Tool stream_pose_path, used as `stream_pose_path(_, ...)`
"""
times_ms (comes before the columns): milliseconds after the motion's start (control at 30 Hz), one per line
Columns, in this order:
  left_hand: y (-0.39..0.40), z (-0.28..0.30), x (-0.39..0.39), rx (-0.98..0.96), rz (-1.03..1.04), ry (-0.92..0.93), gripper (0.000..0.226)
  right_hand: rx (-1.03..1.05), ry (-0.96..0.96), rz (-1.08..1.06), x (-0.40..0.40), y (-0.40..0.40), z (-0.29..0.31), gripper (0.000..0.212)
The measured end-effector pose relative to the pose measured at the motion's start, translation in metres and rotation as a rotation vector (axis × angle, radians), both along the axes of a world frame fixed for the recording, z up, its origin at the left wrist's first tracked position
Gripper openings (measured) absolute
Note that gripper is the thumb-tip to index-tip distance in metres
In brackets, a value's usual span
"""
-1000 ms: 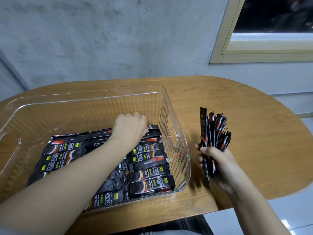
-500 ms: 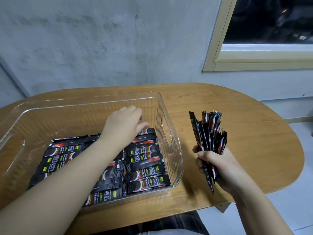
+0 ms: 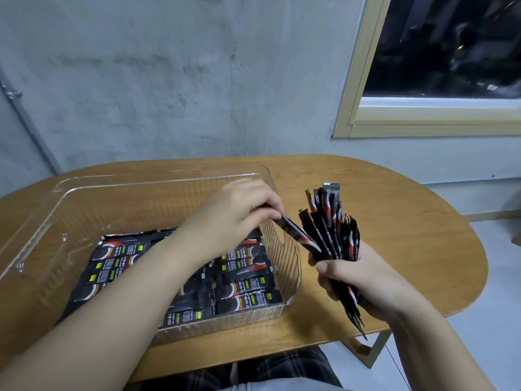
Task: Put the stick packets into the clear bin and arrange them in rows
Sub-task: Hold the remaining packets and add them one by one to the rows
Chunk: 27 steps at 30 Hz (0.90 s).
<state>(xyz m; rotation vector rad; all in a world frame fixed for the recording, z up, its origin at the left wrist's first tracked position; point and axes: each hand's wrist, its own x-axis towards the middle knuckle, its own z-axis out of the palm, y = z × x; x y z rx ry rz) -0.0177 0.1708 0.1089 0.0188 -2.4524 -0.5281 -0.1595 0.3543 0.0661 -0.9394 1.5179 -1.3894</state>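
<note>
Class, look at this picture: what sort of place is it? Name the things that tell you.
Probably a plain indoor room at night: a bare grey concrete wall, a dark window in a pale frame, and a small rounded wooden table.

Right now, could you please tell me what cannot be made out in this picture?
Head view only:
- Middle rows of packets in the clear bin: hidden under the left hand and forearm.
- Count in the bundle: packets overlap; right hand covers their middles.
- Print on the single packet being pulled: blurred.
- Table: near edge cut off by arms and frame.
</note>
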Motion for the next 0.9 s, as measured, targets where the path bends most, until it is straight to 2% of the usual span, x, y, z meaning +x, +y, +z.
stream_pose_path(33,-0.004,0.003,0.005,0.076,0.056,0.016,0.008,-0.006,-0.003,-0.02,0.0,-0.001,0.0,0.056)
stream_pose_path(100,-0.017,0.006,0.016,0.254,0.214,0.031,0.019,-0.014,-0.015,-0.064,-0.002,-0.003,-0.001,0.053)
stream_pose_path(167,-0.033,-0.001,0.027,0.371,0.399,-0.045,0.018,-0.011,-0.023,-0.102,-0.003,-0.005,-0.004,0.055)
stream_pose_path(233,-0.046,-0.018,0.031,0.398,0.543,-0.192,0.012,0.002,-0.015,-0.144,-0.005,-0.008,-0.008,0.062)
stream_pose_path(333,-0.056,-0.045,0.021,0.43,0.621,-0.401,0.011,0.03,0.004,-0.175,-0.007,-0.011,-0.014,0.069)
stream_pose_path(467,-0.062,-0.065,-0.001,0.43,0.66,-0.503,0.013,0.053,0.03,-0.181,-0.01,-0.012,-0.019,0.07)
stream_pose_path(633,-0.069,-0.077,-0.018,0.309,0.7,-0.617,0.019,0.053,0.019,-0.192,-0.015,-0.011,-0.02,0.068)
stream_pose_path(733,-0.068,-0.079,-0.021,0.126,0.718,-0.652,0.015,0.064,0.022,-0.202,-0.016,-0.011,-0.022,0.068)
stream_pose_path(900,-0.061,-0.074,-0.025,-0.135,0.592,-0.778,0.035,0.081,0.023,-0.209,-0.017,-0.013,-0.026,0.067)
